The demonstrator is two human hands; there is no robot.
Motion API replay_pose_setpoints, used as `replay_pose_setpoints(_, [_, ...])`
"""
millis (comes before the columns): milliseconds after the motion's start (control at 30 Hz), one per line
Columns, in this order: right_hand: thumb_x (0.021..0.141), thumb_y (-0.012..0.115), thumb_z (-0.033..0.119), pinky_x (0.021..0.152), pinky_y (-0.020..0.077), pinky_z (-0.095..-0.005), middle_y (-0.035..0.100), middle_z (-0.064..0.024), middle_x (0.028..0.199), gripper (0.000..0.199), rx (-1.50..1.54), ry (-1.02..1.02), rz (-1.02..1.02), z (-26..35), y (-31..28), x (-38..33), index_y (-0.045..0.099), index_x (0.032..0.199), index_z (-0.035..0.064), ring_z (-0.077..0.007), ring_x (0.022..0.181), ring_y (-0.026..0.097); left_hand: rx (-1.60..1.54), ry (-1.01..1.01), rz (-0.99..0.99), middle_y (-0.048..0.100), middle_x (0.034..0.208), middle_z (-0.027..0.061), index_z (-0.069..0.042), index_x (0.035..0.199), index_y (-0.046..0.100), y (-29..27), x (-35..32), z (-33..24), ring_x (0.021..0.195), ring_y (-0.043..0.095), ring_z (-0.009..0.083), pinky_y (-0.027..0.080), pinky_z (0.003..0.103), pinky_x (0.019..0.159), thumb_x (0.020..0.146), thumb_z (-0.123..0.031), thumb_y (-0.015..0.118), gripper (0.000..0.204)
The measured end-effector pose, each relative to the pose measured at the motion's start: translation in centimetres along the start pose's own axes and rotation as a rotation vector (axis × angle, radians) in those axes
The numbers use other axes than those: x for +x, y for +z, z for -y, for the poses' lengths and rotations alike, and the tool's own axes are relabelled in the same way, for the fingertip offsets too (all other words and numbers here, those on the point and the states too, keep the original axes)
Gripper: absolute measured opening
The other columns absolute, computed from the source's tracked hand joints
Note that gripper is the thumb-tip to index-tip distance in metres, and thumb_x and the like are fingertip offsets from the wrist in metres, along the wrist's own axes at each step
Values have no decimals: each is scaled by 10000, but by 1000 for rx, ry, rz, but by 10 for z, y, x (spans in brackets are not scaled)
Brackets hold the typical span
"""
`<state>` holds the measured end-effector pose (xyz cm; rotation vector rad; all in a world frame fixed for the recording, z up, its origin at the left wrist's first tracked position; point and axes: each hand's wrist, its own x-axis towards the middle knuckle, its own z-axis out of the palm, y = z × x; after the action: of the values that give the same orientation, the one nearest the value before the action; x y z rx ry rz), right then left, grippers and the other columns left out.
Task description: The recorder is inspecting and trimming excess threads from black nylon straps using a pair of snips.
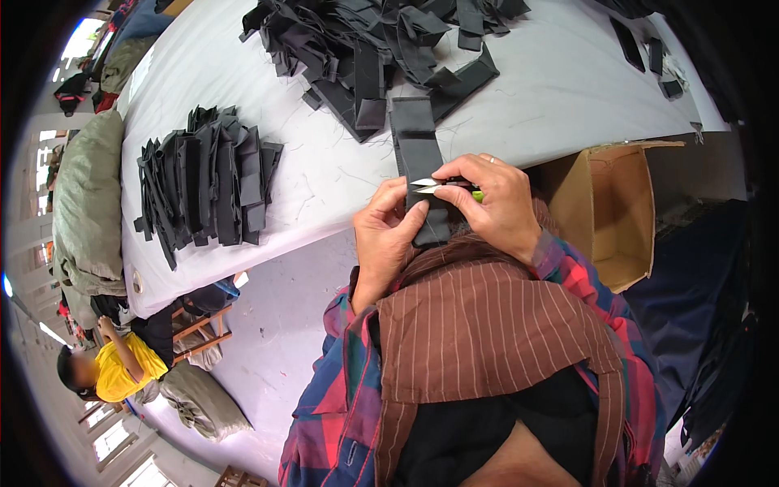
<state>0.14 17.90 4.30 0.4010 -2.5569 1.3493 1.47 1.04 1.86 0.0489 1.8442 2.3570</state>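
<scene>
A dark grey fabric strip (pixel 418 146) runs from the white table over its near edge toward my lap. My left hand (pixel 384 235) pinches the strip along its left side, thumb on top. In my right hand (pixel 501 203) is a pair of thread snips (pixel 425 186) with pale pointed blades and a bit of green at the handle. The blades lie slightly apart over the strip, just above my left thumb. Beyond the strip spreads a loose heap of similar dark strips (pixel 357 49). To the left lies a neater stacked row of strips (pixel 203 178).
The white table (pixel 324 195) has loose threads on it. An open cardboard box (pixel 604 215) stands at its right edge. Dark small items (pixel 656 57) lie at the far right. Stuffed sacks (pixel 89 195) line the left side, where a person in yellow (pixel 130 369) sits.
</scene>
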Motion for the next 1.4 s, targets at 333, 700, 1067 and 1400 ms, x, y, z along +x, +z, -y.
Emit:
replay_pose_setpoints(333, [726, 717, 114, 612, 436, -315, 608, -38, 723, 141, -170, -205, -54, 1, -5, 1, 645, 839, 71, -216, 649, 540, 9, -43, 22, 569, 1090, 55, 44, 1052, 635, 1, -4, -5, 926, 552, 99, 440, 211, 785, 810, 50, 631, 242])
replay_pose_setpoints(700, [786, 738, 180, 766, 457, -232, 607, -18, 887, 307, 456, 273, -53, -16, 2, 3, 585, 1024, 60, -81, 858, 567, 629, 445, -53, 571, 802, 84, 13, 1025, 634, 9, -2, 7, 641, 542, 164, 425, 256, 557, 723, 83, 642, 310])
replay_pose_setpoints(1067, [843, 645, 46, 788, 431, -221, 558, 11, 870, 177, 760, 358, -10, -21, 6, 5, 569, 1003, 32, -51, 839, 522, 678, 475, -39, 564, 792, 88, 14, 1048, 635, 12, -3, 0, 669, 557, 180, 441, 261, 588, 720, 81, 647, 334])
replay_pose_setpoints(1400, [754, 722, 95, 677, 458, -254, 548, -9, 909, 256, 284, 247, -230, -12, -1, 9, 604, 981, 80, -113, 791, 576, 783, 456, 19, 566, 793, 105, 25, 1021, 636, 13, -6, 3, 676, 566, 206, 450, 272, 603, 717, 83, 636, 309])
